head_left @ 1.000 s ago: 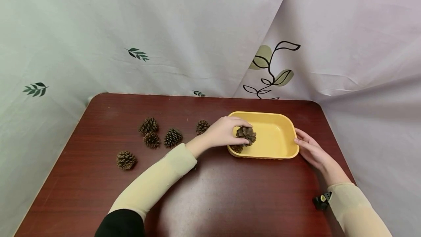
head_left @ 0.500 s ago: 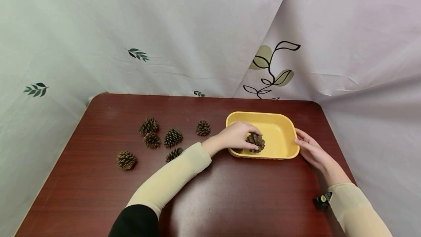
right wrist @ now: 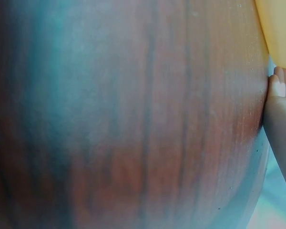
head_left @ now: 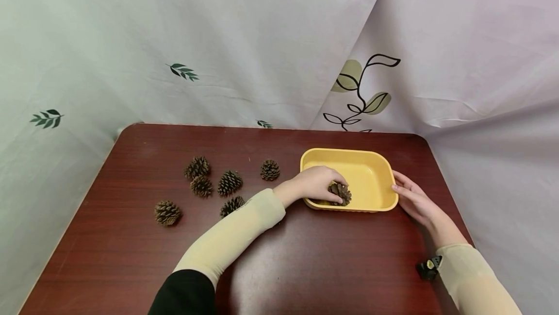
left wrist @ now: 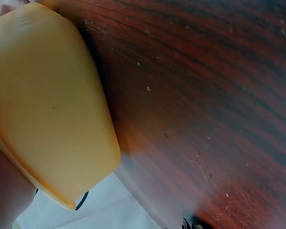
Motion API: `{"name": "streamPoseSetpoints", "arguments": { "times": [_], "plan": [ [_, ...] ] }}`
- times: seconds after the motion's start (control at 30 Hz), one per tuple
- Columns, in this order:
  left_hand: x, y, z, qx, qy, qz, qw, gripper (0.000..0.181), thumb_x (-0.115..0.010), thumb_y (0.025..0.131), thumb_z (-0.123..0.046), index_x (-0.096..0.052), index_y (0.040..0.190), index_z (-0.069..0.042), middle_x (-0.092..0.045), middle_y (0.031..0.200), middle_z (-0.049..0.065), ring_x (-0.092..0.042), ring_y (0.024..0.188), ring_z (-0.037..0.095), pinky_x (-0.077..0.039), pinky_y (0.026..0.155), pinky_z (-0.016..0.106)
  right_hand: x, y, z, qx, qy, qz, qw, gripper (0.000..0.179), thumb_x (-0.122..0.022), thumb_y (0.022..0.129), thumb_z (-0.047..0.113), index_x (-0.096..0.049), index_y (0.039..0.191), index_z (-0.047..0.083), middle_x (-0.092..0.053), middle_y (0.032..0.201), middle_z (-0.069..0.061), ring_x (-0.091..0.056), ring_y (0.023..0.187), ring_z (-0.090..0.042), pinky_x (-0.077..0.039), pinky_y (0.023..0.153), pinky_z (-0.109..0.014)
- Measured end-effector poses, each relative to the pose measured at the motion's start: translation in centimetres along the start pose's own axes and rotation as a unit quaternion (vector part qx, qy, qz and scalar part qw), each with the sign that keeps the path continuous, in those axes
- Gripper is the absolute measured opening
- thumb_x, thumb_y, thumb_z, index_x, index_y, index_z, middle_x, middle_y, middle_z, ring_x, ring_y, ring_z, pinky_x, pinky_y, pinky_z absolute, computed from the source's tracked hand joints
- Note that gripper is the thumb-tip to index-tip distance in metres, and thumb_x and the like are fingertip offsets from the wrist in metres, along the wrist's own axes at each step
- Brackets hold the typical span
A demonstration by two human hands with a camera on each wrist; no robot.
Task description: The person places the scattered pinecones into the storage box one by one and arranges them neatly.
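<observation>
In the head view, a yellow plastic basin [head_left: 369, 179] stands at the right of the table. My left hand [head_left: 318, 182] reaches over its left rim and grips a brown pine cone [head_left: 340, 194] between thumb and fingers, low inside the basin. Part of another dark cone [head_left: 320, 202] shows beneath that hand, mostly hidden. My right hand [head_left: 415, 201] rests against the basin's right end, thumb at the rim and fingers extended along the outside. The left wrist view shows the basin's outer wall [left wrist: 52, 95]; the held cone is hidden there.
Several pine cones lie on the reddish-brown table [head_left: 305, 266] left of the basin, including one near the front left [head_left: 168, 213] and one closest to the basin [head_left: 270, 170]. My left sleeve partly covers another cone [head_left: 231, 205]. A patterned curtain [head_left: 262, 48] hangs behind.
My left hand has carried the pine cone right and down into the basin. A cone under the left forearm has come into sight. My right hand has stayed at the basin's end.
</observation>
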State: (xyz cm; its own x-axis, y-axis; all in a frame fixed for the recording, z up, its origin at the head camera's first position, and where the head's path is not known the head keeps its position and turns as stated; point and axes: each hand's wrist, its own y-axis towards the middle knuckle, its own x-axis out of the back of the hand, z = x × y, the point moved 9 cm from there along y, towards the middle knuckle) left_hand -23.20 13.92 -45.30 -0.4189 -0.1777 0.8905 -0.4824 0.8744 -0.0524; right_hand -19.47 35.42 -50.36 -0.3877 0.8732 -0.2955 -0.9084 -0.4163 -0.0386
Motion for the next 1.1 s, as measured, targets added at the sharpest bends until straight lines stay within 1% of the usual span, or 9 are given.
{"name": "streamPoseSetpoints", "arguments": {
  "times": [0.27, 0.4, 0.63, 0.77, 0.93, 1.1],
  "plan": [
    [-0.2, 0.1, 0.1, -0.002, 0.016, 0.022, 0.9996, 0.041, -0.078, 0.097, -0.038, -0.075, 0.132, -0.018, -0.075, 0.135, -0.004, -0.068, 0.128, 0.012, -0.051, 0.115, 0.026, 0.0, 0.1, 0.1, -0.002, -0.006, -0.002, 1.0000, 0.050, -0.033, 0.111, -0.003, -0.053, 0.146, 0.027, -0.065, 0.141, 0.012, -0.064, 0.126, -0.001, -0.056, 0.102, -0.016],
    [-0.2, 0.1, 0.2, 0.000, 0.009, 0.032, 0.9994, 0.039, -0.078, 0.098, -0.035, -0.076, 0.131, -0.016, -0.075, 0.133, -0.003, -0.069, 0.127, 0.014, -0.051, 0.115, 0.027, 0.0, 0.1, 0.1, -0.001, -0.008, -0.004, 1.0000, 0.050, -0.033, 0.111, -0.003, -0.054, 0.146, 0.027, -0.065, 0.140, 0.012, -0.064, 0.125, -0.001, -0.056, 0.101, -0.016],
    [0.0, 0.0, 0.7, 0.006, -0.001, 0.055, 0.9985, 0.034, -0.078, 0.098, -0.033, -0.077, 0.126, -0.015, -0.077, 0.128, -0.002, -0.071, 0.121, 0.014, -0.054, 0.110, 0.027, -0.1, 0.1, 0.1, 0.003, 0.001, 0.001, 1.0000, 0.050, -0.033, 0.111, -0.004, -0.054, 0.146, 0.026, -0.065, 0.140, 0.010, -0.065, 0.125, -0.002, -0.056, 0.101, -0.017],
    [0.1, -0.1, 0.9, 0.006, -0.006, 0.064, 0.9979, 0.035, -0.077, 0.099, -0.033, -0.076, 0.128, -0.014, -0.077, 0.130, -0.001, -0.070, 0.122, 0.015, -0.054, 0.111, 0.028, -0.1, 0.1, 0.1, 0.003, 0.001, 0.002, 1.0000, 0.050, -0.033, 0.111, -0.003, -0.054, 0.146, 0.026, -0.065, 0.140, 0.010, -0.064, 0.125, -0.002, -0.056, 0.101, -0.017],
    [0.4, -0.3, 0.9, 0.008, -0.013, 0.063, 0.9979, 0.039, -0.076, 0.099, -0.033, -0.074, 0.133, -0.013, -0.075, 0.135, 0.000, -0.068, 0.128, 0.016, -0.052, 0.114, 0.028, -0.1, 0.1, 0.0, 0.003, 0.003, 0.005, 1.0000, 0.050, -0.033, 0.111, -0.003, -0.054, 0.146, 0.026, -0.066, 0.140, 0.010, -0.065, 0.125, -0.003, -0.056, 0.101, -0.017],
    [1.5, -0.7, 1.0, 0.006, -0.026, 0.048, 0.9985, 0.039, -0.075, 0.101, -0.030, -0.073, 0.135, -0.011, -0.074, 0.137, 0.002, -0.068, 0.130, 0.017, -0.052, 0.114, 0.029, 0.0, 0.0, 0.0, 0.003, -0.001, 0.002, 1.0000, 0.050, -0.033, 0.111, -0.003, -0.054, 0.146, 0.026, -0.066, 0.139, 0.010, -0.065, 0.124, -0.003, -0.056, 0.100, -0.017]
  ]
}}
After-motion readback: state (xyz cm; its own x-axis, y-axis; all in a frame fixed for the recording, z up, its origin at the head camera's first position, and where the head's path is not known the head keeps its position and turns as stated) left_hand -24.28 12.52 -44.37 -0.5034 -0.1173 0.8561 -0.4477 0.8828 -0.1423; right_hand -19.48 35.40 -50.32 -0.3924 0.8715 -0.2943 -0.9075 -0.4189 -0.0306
